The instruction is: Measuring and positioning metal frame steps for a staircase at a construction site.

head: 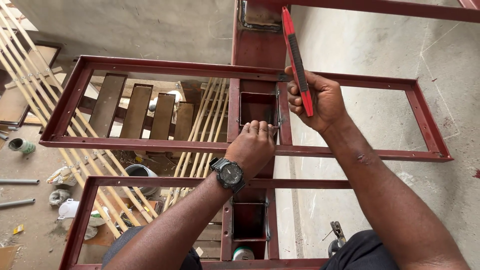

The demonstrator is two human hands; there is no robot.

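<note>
Red level [297,60]: clamped in right hand [320,100], fingers wrapped round its lower end, blade tilted up and away over the central post [257,45]. It is above the red-brown steel stair frame [150,67], not seated on any member.

Left hand [252,147]: fingers curled together over the near edge of the small square pocket [257,107] in the frame; whether they pinch anything, cannot tell. Black wristwatch [229,173] on that wrist.

Judgement: for a true reading the level wants full flat contact along one rail, hand clear of the vial, left hand steadying the frame.

Surroundings: open tread frames, a drop below to bamboo poles [60,130], wooden slats [137,112], buckets and debris. Concrete wall [380,115] on the right. Weld beads at the pocket corners could rock the level.
</note>
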